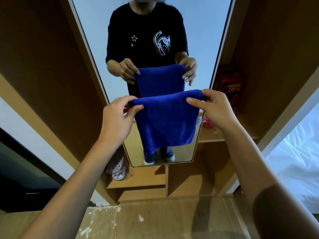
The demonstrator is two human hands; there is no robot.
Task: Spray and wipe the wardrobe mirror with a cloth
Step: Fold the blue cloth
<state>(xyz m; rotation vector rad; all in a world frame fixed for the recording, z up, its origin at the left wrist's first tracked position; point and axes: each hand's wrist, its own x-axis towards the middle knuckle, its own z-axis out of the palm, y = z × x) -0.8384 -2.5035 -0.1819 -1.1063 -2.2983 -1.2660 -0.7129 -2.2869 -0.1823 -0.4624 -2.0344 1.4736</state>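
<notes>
Blue microfibre cloth (165, 121) hangs folded in front of the wardrobe mirror (96, 37), held up by its top edge. Left hand (119, 116) pinches the left corner between thumb and fingers; right hand (215, 107) pinches the right corner. An orange box (231, 83) sits on a shelf beside the mirror.

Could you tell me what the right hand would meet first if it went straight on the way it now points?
Probably the tall wardrobe mirror: the right hand, pinching the folded blue terry cloth, points towards the glass, though depth is unclear.
</notes>
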